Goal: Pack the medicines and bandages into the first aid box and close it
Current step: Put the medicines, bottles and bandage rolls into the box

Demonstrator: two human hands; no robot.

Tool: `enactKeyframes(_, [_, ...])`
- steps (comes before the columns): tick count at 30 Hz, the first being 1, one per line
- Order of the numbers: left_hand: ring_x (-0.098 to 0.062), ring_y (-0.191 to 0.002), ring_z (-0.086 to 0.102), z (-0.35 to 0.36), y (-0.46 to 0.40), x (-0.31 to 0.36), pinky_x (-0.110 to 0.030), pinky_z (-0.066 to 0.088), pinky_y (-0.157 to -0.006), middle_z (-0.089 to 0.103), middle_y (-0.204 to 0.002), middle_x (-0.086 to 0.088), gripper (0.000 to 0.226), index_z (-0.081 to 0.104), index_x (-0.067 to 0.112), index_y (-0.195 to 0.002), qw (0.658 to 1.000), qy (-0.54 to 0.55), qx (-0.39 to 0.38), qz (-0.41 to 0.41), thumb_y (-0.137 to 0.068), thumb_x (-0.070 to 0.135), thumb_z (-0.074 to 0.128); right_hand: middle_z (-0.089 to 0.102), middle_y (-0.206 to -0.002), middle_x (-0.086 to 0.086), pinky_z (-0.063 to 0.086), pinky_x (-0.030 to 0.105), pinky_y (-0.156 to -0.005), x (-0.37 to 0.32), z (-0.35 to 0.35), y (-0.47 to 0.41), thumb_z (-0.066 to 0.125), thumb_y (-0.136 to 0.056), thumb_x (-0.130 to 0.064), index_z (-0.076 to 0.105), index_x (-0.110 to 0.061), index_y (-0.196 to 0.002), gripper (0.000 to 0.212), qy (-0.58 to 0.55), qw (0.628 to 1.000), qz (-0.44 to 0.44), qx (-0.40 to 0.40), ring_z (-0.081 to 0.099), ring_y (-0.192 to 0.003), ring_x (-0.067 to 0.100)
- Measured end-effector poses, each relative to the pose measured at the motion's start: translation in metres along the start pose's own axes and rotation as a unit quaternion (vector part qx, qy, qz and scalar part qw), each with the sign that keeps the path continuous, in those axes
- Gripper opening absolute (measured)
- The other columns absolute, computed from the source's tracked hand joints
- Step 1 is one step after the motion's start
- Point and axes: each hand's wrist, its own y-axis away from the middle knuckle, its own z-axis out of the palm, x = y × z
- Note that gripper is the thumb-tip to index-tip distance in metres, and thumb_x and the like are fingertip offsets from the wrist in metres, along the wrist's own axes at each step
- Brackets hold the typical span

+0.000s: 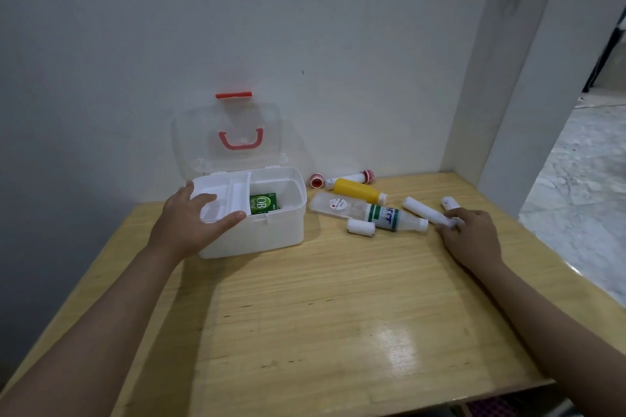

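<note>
**First Aid Box Open, Items Beside It**

Translucent white plastic first aid box (257,230) stands open on the wooden table (305,315); green medicine carton (263,203) inside; left hand (196,217) rests on its white inner tray (220,200), fingers relaxed; right hand (471,237) grips a long white bandage roll (425,210); bottles lie between.

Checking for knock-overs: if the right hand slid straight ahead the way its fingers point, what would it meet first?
The right hand already grips one end of the long white roll. Its fingers point up and left, so beyond that it would probably meet the green-labelled bottle, though depth is unclear.
</note>
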Motion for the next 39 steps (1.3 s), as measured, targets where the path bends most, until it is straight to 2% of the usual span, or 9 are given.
enactKeyframes(3, [-0.028, -0.143, 0.019, 0.0, 0.001, 0.002, -0.052, 0.028, -0.108, 0.022, -0.157, -0.006, 0.105, 0.051, 0.026, -0.133, 1.0, 0.007, 0.001, -0.002, -0.05, 0.089, 0.042, 0.066, -0.097, 0.017, 0.035, 0.027, -0.072, -0.005, 0.001, -0.002, 0.067, -0.079, -0.023, 0.069, -0.011, -0.101, 0.025, -0.01, 1.0, -0.017, -0.004, 0.057, -0.103, 0.031])
enactKeyframes(10, [-0.03, -0.142, 0.021, -0.001, 0.001, 0.003, -0.053, 0.028, -0.108, 0.023, -0.156, -0.008, 0.098, 0.052, 0.024, -0.134, 1.0, 0.004, 0.003, -0.002, -0.055, 0.083, 0.046, 0.065, -0.107, 0.011, 0.04, 0.03, -0.071, -0.013, 0.002, -0.004, 0.062, -0.082, -0.022, 0.067, -0.014, -0.103, 0.023, -0.018, 1.0, -0.002, -0.004, 0.06, -0.095, 0.028])
enactKeyframes(15, [-0.03, -0.142, 0.021, -0.001, 0.001, 0.003, -0.053, 0.029, -0.108, 0.023, -0.156, -0.008, 0.098, 0.051, 0.024, -0.134, 1.0, 0.003, 0.003, 0.0, -0.056, 0.083, 0.046, 0.066, -0.11, 0.008, 0.038, 0.027, -0.081, -0.028, -0.011, 0.001, 0.064, -0.082, -0.015, 0.068, -0.013, -0.104, 0.023, -0.133, 0.99, 0.004, 0.052, 0.06, -0.102, 0.025])
enactKeyframes(18, [-0.028, -0.143, 0.02, 0.0, 0.0, 0.0, -0.051, 0.028, -0.108, 0.023, -0.156, -0.007, 0.098, 0.051, 0.025, -0.133, 1.0, 0.01, 0.001, 0.001, -0.056, 0.085, 0.047, 0.066, -0.105, 0.006, 0.039, 0.028, -0.075, -0.051, -0.023, -0.003, 0.07, -0.08, -0.014, 0.068, -0.011, -0.103, 0.023, -0.144, 0.983, -0.092, 0.074, 0.06, -0.095, 0.024])
enactKeyframes(23, [-0.026, -0.143, 0.018, 0.002, -0.001, -0.002, -0.05, 0.028, -0.108, 0.021, -0.157, -0.005, 0.097, 0.051, 0.026, -0.133, 1.0, 0.014, -0.001, 0.002, -0.057, 0.086, 0.05, 0.063, -0.115, 0.005, 0.042, 0.028, -0.077, -0.121, -0.03, -0.012, 0.07, -0.081, -0.018, 0.069, -0.011, -0.103, 0.023, -0.145, 0.966, -0.206, 0.067, 0.054, -0.096, 0.011])
enactKeyframes(27, [-0.025, -0.143, 0.019, 0.002, 0.0, -0.001, -0.05, 0.029, -0.108, 0.021, -0.157, -0.004, 0.096, 0.05, 0.026, -0.134, 1.0, 0.017, 0.002, -0.003, -0.057, 0.084, 0.049, 0.068, -0.091, -0.002, 0.049, 0.027, -0.068, -0.179, -0.019, -0.011, 0.068, -0.079, -0.021, 0.069, -0.014, -0.096, 0.018, -0.171, 0.957, -0.235, -0.009, 0.061, -0.078, 0.014])
enactKeyframes(29, [-0.026, -0.143, 0.019, 0.002, 0.001, -0.001, -0.05, 0.03, -0.108, 0.021, -0.157, -0.004, 0.098, 0.05, 0.026, -0.134, 1.0, 0.018, 0.0, -0.001, -0.056, 0.085, 0.049, 0.066, -0.08, -0.005, 0.046, 0.021, -0.059, -0.205, -0.012, -0.012, 0.065, -0.078, -0.023, 0.069, -0.017, -0.09, 0.014, -0.15, 0.957, -0.242, -0.057, 0.059, -0.07, 0.011])
enactKeyframes(33, [-0.025, -0.143, 0.018, 0.0, 0.002, 0.0, -0.049, 0.028, -0.109, 0.02, -0.157, -0.004, 0.098, 0.05, 0.027, -0.134, 1.0, 0.022, -0.003, -0.002, -0.056, 0.085, 0.049, 0.065, -0.08, 0.001, 0.039, 0.015, -0.048, -0.244, 0.005, -0.02, 0.062, -0.075, -0.021, 0.069, -0.015, -0.086, 0.014, -0.089, 0.946, -0.263, -0.164, 0.057, -0.064, 0.011])
enactKeyframes(39, [-0.022, -0.144, 0.014, -0.001, 0.002, 0.0, -0.046, 0.026, -0.11, 0.019, -0.158, -0.002, 0.094, 0.049, 0.027, -0.134, 1.0, 0.023, -0.006, -0.003, -0.06, 0.084, 0.053, 0.061, -0.089, 0.0, 0.041, 0.026, -0.063, -0.283, 0.029, -0.038, 0.06, -0.075, -0.025, 0.071, -0.014, -0.088, 0.02, -0.013, 0.935, -0.277, -0.222, 0.054, -0.08, 0.016])
